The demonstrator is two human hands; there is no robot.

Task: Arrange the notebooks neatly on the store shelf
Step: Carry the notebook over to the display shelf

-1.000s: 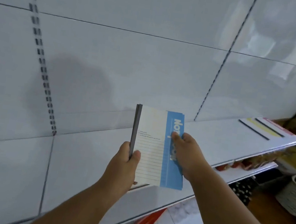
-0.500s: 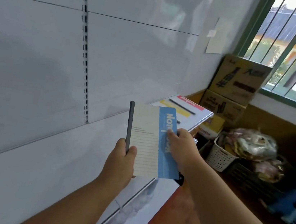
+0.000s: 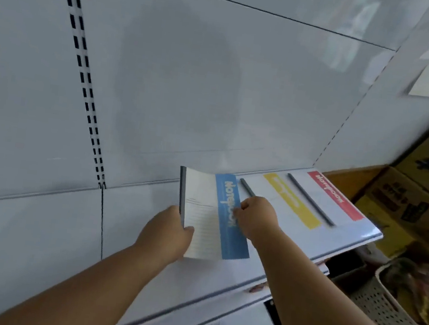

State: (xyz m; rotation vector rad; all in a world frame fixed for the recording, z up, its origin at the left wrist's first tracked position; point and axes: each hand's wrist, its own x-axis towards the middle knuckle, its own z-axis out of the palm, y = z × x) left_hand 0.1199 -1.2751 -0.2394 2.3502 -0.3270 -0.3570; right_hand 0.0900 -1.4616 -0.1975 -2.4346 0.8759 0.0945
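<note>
I hold a notebook with a blue stripe (image 3: 211, 216) just above the white shelf (image 3: 144, 229), next to the other notebooks. My left hand (image 3: 168, 234) grips its dark spine edge at the lower left. My right hand (image 3: 256, 218) pinches its right edge over the blue stripe. Two more notebooks lie flat on the shelf to the right: one with a yellow stripe (image 3: 291, 201) and one with a red stripe (image 3: 335, 196), each with a dark spine.
A white back panel with a slotted upright (image 3: 83, 74) rises behind the shelf. Cardboard boxes (image 3: 418, 197) stand past the shelf's right end. A perforated plastic basket (image 3: 391, 303) with packets sits low right. A lower shelf edge (image 3: 214, 320) shows below.
The view swung back left and down onto the shelf. The blue-striped notebook now sits lower, close over the shelf beside the yellow-striped one. Both hands keep their hold.
</note>
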